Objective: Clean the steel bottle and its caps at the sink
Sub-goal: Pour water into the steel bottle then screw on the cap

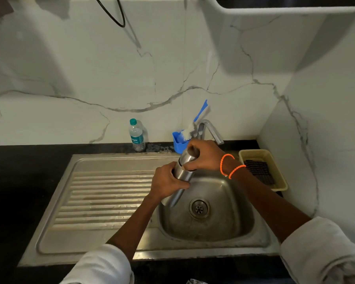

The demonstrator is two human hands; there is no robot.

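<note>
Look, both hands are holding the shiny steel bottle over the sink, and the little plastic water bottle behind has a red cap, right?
Almost. The head view shows the left hand and right hand holding the steel bottle over the sink, but the plastic water bottle behind it has a green cap, not a red one.

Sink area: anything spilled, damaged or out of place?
Nothing stands out. Both hands, left and right, hold the steel bottle tilted over the sink. No running water shows at the tap.
</note>
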